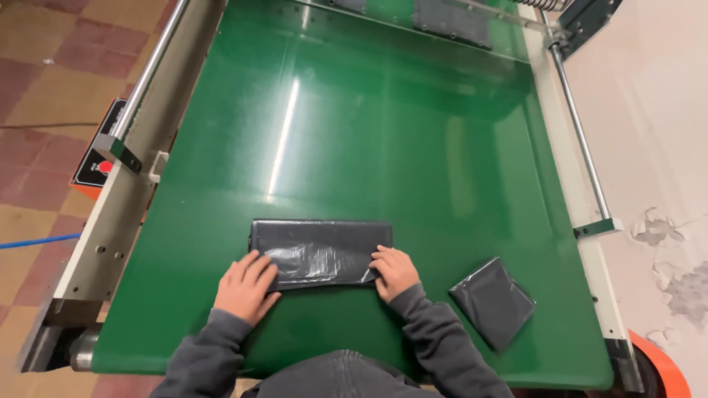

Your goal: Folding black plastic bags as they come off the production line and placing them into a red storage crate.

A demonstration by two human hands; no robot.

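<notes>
A flat stack of dark grey plastic bags (321, 247) lies on the green conveyor belt (354, 133), long side across the belt. My left hand (245, 286) rests on its near left corner, fingers spread and pressing down. My right hand (394, 271) holds its near right edge, fingers curled over the plastic. Both sleeves are dark grey. A smaller folded dark grey bag bundle (493, 301) lies apart to the right, turned at an angle.
Metal side rails (147, 74) and a rod (582, 147) run along the belt's edges. A control box with a red button (99, 166) sits at the left. More dark sheet (451, 18) lies at the belt's far end. A cracked wall is at the right.
</notes>
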